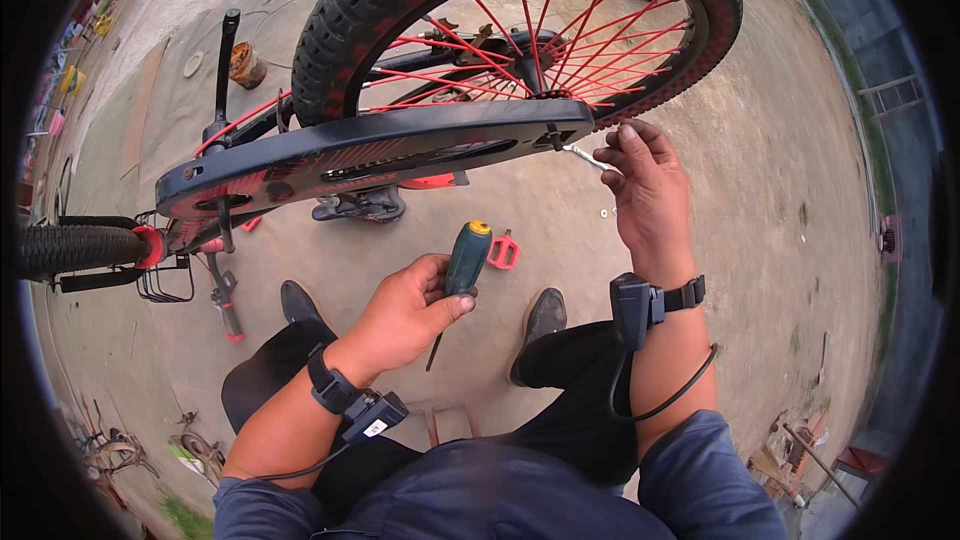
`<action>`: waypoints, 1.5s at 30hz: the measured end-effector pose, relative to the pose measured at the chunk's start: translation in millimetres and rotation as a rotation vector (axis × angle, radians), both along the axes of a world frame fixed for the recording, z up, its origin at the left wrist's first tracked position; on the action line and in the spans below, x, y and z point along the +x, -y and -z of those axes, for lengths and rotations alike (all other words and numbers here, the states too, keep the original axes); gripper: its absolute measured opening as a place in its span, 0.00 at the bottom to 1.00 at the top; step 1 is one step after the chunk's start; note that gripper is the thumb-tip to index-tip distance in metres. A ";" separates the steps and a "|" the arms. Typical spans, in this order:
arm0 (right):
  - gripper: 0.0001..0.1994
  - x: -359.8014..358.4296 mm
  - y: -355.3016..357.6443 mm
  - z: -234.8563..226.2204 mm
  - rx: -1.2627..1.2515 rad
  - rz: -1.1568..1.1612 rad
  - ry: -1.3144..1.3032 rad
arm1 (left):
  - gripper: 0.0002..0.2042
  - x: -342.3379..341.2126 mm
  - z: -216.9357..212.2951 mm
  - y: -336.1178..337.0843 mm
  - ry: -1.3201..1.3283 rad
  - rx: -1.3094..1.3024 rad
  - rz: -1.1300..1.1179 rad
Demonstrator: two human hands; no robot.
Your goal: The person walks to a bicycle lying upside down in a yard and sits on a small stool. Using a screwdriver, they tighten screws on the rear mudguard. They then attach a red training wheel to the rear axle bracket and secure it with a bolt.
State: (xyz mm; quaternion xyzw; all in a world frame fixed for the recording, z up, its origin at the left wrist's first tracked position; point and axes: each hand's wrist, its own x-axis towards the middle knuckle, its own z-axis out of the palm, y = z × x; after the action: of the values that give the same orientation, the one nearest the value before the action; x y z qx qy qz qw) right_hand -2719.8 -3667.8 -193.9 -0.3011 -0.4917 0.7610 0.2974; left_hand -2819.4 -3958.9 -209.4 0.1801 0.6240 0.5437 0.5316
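The right hand [645, 180] has its fingers [612, 154] pinched around a small silver wrench [585, 156], whose far end meets a bolt at the rear end of the black chain guard [380, 155]. The left hand [410, 310], below the chain guard, is clenched around a screwdriver [462, 270] with a dark green handle and yellow cap, its shaft pointing down. Just above the chain guard stands the rear wheel [520, 30], black knobby tyre with red spokes, on an upturned bicycle. A red pedal [503, 252] lies on the concrete floor [760, 190] below the chain guard, beside the screwdriver. Both wrists wear black strapped devices.
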 end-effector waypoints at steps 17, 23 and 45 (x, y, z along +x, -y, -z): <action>0.08 -21.5 32.7 60.1 -0.320 -0.142 0.152 | 0.23 -1.1 -7.5 0.2 -0.059 -0.003 -0.064; 0.07 -24.6 39.0 62.3 -0.329 -0.122 0.132 | 0.23 -1.6 -8.2 5.2 -0.084 0.011 -0.072; 0.05 -2.6 29.1 55.7 -0.477 -0.243 0.015 | 0.19 -5.4 -34.8 0.9 -0.224 -0.103 -0.175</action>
State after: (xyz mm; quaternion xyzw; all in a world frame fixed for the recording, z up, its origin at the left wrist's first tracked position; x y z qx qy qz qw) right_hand -2722.4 -3696.9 -249.6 -0.3068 -0.3331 0.8834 0.1208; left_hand -2824.8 -3959.8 -174.7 0.1571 0.7200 0.5315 0.4177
